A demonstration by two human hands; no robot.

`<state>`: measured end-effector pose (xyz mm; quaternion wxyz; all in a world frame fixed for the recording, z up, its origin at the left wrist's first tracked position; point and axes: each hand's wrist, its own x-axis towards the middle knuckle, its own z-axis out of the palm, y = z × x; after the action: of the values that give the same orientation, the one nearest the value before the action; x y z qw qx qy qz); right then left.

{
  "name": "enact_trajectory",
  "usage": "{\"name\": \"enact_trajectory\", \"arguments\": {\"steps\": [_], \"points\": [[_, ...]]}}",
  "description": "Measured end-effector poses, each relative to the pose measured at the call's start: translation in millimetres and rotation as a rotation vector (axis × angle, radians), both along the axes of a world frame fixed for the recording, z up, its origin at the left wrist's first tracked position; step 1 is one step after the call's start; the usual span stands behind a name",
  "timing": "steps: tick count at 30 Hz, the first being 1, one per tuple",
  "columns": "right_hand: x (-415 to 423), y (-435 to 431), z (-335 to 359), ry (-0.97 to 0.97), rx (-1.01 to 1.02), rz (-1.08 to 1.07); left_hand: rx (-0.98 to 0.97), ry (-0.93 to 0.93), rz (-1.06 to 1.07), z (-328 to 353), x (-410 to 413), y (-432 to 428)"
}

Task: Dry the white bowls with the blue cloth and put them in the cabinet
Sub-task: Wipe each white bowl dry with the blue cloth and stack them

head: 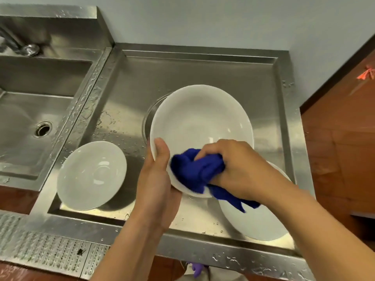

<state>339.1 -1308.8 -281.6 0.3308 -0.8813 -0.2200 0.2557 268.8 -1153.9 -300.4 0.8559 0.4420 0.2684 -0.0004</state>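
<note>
White bowl [200,122], lifted and tipped toward the camera, sits between the two hands. The left hand [156,185] grips its near-left rim. The thumb [161,149] lies over the edge on the inside, and the other fingers are hidden behind the underside. Just right of that thumb, the right hand [239,167] has its fingers [211,152] curled tight round a bunched blue cloth [194,171], pressing it against the inner wall at the near edge. A loose end of the cloth spills over the rim and hangs below the right wrist.

Under the right forearm a second bowl [257,222] lies in the near-right corner of the steel draining tray [203,69], partly covered by the arm and the hanging cloth. Left of the left hand and apart from it, a third bowl [91,175] leans tilted in the tray's near-left corner, its hollow facing the camera. Beyond the left thumb a curved shiny rim [147,118] peeks out from behind the held bowl, and what it belongs to cannot be told. Water drops [113,130] lie on the tray between this rim and the third bowl.

Farther left is the sink [24,82] with its drain [42,128], and a tap [18,44] stands at the far corner. Right of the right hand, past the tray's edge, is a brown wood-toned surface [336,151] with an orange scrap [366,74] on it.
</note>
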Motion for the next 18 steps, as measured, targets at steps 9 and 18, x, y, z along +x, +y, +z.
{"name": "enact_trajectory", "arguments": {"steps": [9,18], "points": [[14.4,30.2,15.7,-0.26,0.273,-0.226,-0.027,-0.041,-0.006,12.6,-4.3,-21.6],[15.2,-13.6,22.2,-0.474,-0.067,-0.261,-0.005,-0.045,-0.032,20.3,-13.7,-27.5]]}}
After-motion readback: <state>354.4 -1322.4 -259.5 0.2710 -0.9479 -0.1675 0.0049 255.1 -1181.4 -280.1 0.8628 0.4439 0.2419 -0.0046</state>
